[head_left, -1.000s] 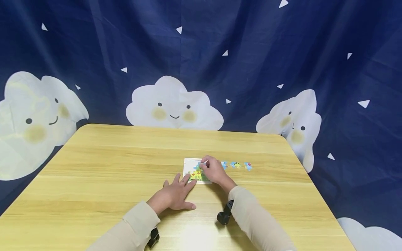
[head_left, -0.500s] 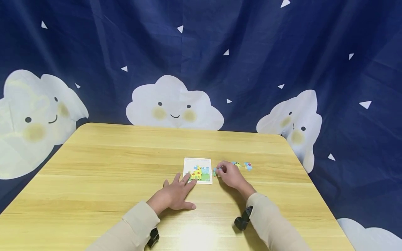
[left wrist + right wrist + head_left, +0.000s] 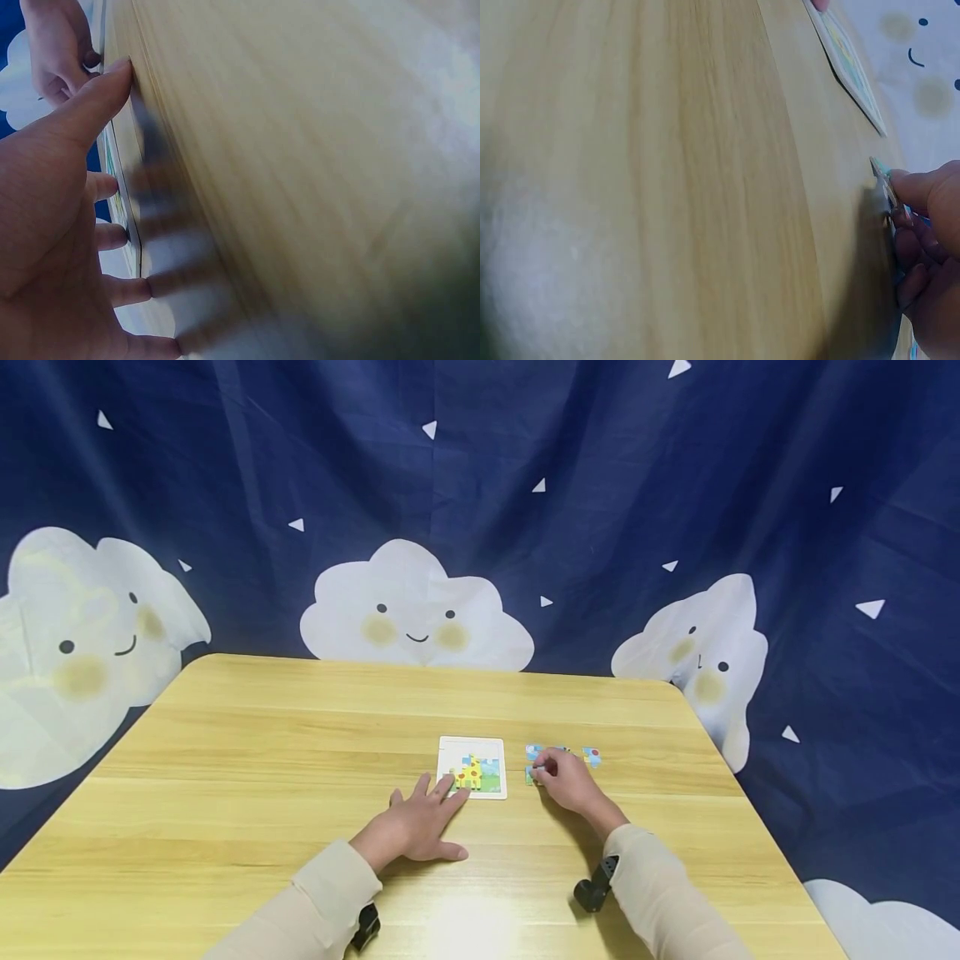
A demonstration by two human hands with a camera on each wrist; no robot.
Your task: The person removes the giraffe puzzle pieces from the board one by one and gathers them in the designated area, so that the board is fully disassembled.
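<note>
A white-bordered jigsaw board (image 3: 491, 745) with a partly filled giraffe picture lies on the table. My left hand (image 3: 416, 827) is spread flat, its fingertips resting on the board's lower left corner. To the right of the board, my right hand (image 3: 572, 783) pinches a green and blue puzzle piece (image 3: 530, 776) between thumb and fingers. In the right wrist view that puzzle piece (image 3: 881, 171) tilts at the fingertips, low over the table; the fingers cover much of it. The left wrist view has the left fingers (image 3: 109, 236) on the board's edge.
Behind the right hand lie loose puzzle pieces: a blue one (image 3: 534, 750) and one with a red spot (image 3: 592, 757). Another is mostly hidden by the hand. The wooden table (image 3: 300, 760) ends at a dark blue curtain (image 3: 585, 527) with cloud faces.
My right hand has moved from over the board to the right, with the green and blue puzzle piece at its fingertips. The left hand has stayed in place.
</note>
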